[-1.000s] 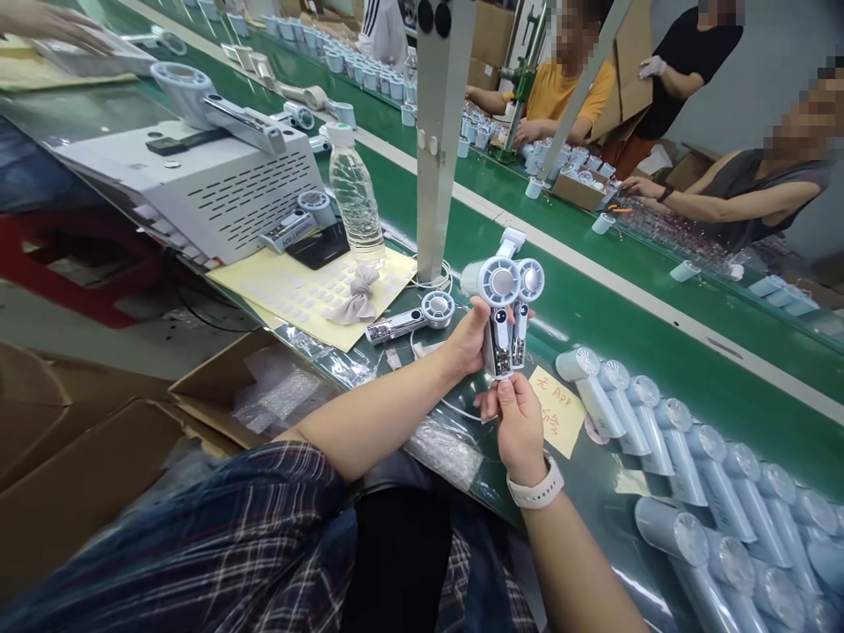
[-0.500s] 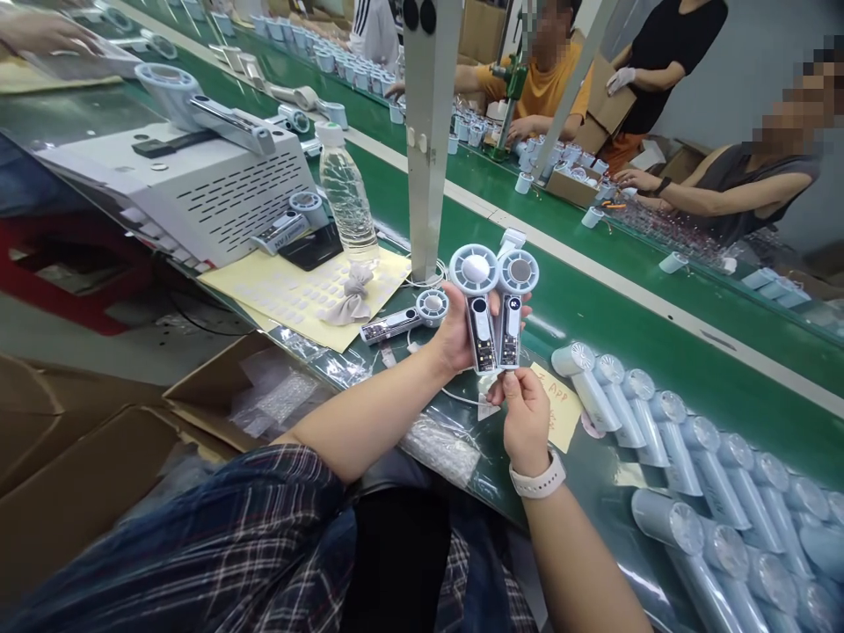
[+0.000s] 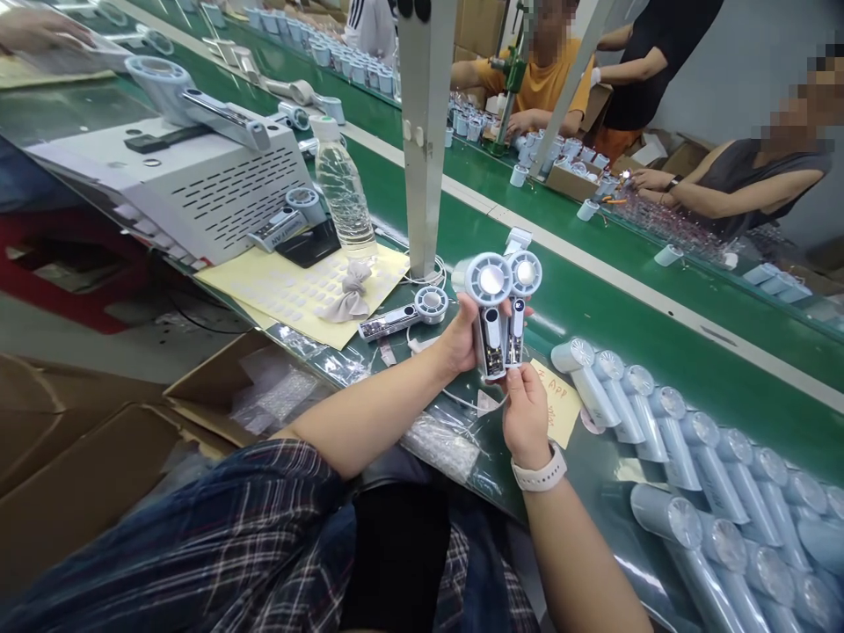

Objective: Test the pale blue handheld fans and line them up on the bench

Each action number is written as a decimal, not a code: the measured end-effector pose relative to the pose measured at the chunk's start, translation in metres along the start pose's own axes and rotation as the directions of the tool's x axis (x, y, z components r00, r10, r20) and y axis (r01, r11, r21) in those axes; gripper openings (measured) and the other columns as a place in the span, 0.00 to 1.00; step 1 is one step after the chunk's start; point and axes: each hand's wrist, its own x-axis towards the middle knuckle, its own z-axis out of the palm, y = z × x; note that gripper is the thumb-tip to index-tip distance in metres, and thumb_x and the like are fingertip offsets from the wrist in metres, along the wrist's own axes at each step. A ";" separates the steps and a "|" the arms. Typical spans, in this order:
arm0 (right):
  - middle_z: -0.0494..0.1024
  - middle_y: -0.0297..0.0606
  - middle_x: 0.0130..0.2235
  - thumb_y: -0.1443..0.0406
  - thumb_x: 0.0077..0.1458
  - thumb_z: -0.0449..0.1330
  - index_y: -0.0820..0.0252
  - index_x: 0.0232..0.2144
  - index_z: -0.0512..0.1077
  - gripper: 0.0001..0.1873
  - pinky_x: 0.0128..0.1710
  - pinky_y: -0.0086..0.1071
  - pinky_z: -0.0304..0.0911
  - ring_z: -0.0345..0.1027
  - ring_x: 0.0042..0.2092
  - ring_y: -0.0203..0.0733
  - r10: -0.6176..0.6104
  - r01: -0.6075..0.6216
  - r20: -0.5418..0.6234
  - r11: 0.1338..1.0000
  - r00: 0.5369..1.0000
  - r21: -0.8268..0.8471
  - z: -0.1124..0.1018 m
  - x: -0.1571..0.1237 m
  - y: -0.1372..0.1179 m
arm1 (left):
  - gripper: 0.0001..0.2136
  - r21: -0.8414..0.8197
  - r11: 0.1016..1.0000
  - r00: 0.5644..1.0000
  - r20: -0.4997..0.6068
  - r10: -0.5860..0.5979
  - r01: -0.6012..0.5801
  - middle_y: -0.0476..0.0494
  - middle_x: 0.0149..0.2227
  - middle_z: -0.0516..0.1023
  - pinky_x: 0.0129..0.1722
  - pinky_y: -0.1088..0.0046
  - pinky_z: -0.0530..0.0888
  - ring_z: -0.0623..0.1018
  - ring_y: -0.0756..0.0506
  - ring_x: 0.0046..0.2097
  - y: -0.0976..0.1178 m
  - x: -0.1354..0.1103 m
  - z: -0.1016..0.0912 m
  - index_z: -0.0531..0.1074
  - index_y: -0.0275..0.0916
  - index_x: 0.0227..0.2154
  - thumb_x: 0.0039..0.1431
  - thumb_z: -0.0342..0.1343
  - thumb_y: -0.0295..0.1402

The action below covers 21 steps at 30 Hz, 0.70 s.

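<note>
Two light-blue handheld fans are held up side by side in front of me, the left fan (image 3: 491, 338) nearer than the right fan (image 3: 525, 274). Round their handles my left hand (image 3: 464, 338) is closed, its thumb on the left side. My right hand (image 3: 527, 413), with a pale watch strap at the wrist, is pinched at the bottom end of the right fan. A white cable (image 3: 462, 397) runs close to those fingers; whether they grip it too is hidden. Left of my hands another handheld fan (image 3: 396, 322) lies on the bench.
Wrapped fans (image 3: 650, 413) lie in rows at right. A metal post (image 3: 423, 149) stands beyond my hands. A water bottle (image 3: 343, 193), yellow sticker sheet (image 3: 283, 294) and white vented box (image 3: 224, 189) are at left. Co-workers sit across the green belt (image 3: 593, 272).
Both fans have turned and tilted, so the left one now shows its side, and they have shifted slightly right. My right hand stays at the handle ends.
</note>
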 end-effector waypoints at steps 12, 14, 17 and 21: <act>0.75 0.43 0.57 0.50 0.64 0.59 0.52 0.56 0.70 0.23 0.59 0.47 0.66 0.70 0.58 0.49 -0.046 0.045 0.049 0.999 0.998 0.015 -0.038 0.013 -0.002 | 0.27 0.290 0.941 0.952 0.193 -0.238 0.176 0.42 0.33 0.81 0.37 0.69 0.77 0.80 0.44 0.36 0.002 -0.012 -0.004 0.79 0.35 0.37 0.38 0.77 0.47; 0.79 0.41 0.50 0.51 0.59 0.66 0.50 0.52 0.71 0.22 0.50 0.43 0.72 0.74 0.49 0.47 -0.032 0.024 0.052 0.990 0.998 0.138 -0.043 0.014 -0.007 | 0.27 0.362 0.919 0.943 0.221 -0.248 0.156 0.42 0.34 0.81 0.39 0.68 0.77 0.80 0.43 0.37 0.003 -0.013 -0.005 0.79 0.34 0.37 0.39 0.77 0.49; 0.77 0.39 0.49 0.53 0.48 0.75 0.49 0.49 0.70 0.29 0.47 0.42 0.74 0.74 0.47 0.47 -0.067 0.080 -0.067 0.973 0.995 0.216 -0.046 0.016 -0.016 | 0.27 0.376 0.920 0.972 0.151 -0.182 0.114 0.40 0.37 0.81 0.43 0.64 0.76 0.80 0.41 0.41 0.007 -0.009 -0.006 0.78 0.36 0.38 0.46 0.72 0.55; 0.76 0.36 0.45 0.56 0.46 0.76 0.50 0.46 0.72 0.27 0.45 0.41 0.75 0.73 0.43 0.44 -0.022 0.047 -0.098 0.962 0.995 0.269 -0.045 0.017 -0.024 | 0.27 0.286 0.953 0.991 0.050 -0.122 0.103 0.42 0.39 0.79 0.45 0.64 0.75 0.79 0.44 0.42 0.007 -0.003 -0.009 0.74 0.38 0.40 0.54 0.65 0.59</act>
